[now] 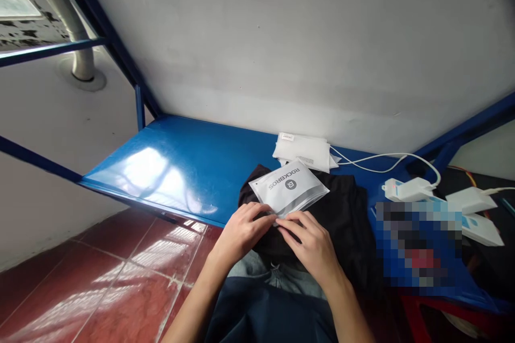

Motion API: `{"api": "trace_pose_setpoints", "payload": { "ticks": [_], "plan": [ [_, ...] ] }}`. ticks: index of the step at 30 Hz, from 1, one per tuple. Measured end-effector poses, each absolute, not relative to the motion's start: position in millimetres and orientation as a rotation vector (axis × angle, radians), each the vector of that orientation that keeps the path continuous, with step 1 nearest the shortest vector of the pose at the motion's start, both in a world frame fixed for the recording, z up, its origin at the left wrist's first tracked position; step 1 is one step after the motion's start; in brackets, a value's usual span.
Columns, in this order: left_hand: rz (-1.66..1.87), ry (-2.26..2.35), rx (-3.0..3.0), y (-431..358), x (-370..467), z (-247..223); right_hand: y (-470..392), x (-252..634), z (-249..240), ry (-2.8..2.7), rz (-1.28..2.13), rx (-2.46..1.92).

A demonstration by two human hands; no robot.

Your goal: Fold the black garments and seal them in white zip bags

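Observation:
A white packet (295, 185) with grey ROCKBROS lettering and a round logo lies tilted over black cloth (346, 209) near my lap. My left hand (247, 228) pinches the packet's near edge from the left, its thumb and fingers pressed together. Close beside it, my right hand (308, 238) pinches the same edge, and the fingertips of both hands almost meet. Just behind the packet, a small stack of white packets (303, 151) with a label sits on the blue surface (209, 144).
White cables (374, 156) run right to a white power strip (408, 189). More white plugs (471, 201) lie beside a blue bag (475, 284), partly blurred out. A blue metal frame (120, 69) stands at the left, above red floor tiles (132, 278).

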State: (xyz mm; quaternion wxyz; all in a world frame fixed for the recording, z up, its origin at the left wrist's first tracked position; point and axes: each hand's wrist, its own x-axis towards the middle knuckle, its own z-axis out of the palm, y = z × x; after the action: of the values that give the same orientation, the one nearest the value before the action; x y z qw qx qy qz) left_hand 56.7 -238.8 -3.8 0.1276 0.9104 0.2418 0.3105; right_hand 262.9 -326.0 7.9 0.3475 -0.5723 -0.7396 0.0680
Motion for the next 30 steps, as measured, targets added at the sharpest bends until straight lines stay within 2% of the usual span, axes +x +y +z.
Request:
{"api": "trace_pose_setpoints", "payload": {
  "ticks": [9, 19, 25, 30],
  "plan": [
    [0.989, 0.630, 2.583, -239, 59, -12, -318, 262, 7, -1.937, -0.029, -1.537],
    [1.024, 0.796, 2.326, -232, 1, -19, -345, 328, 1, -1.745, -0.381, -1.710],
    [0.869, 0.825, 2.479, -229, 1, 18, -346, 322, 28, -1.790, -0.034, -1.655],
    [0.981, 0.988, 2.563, -236, 70, 29, -294, 276, 35, -1.496, 0.352, -1.507]
  ]
}}
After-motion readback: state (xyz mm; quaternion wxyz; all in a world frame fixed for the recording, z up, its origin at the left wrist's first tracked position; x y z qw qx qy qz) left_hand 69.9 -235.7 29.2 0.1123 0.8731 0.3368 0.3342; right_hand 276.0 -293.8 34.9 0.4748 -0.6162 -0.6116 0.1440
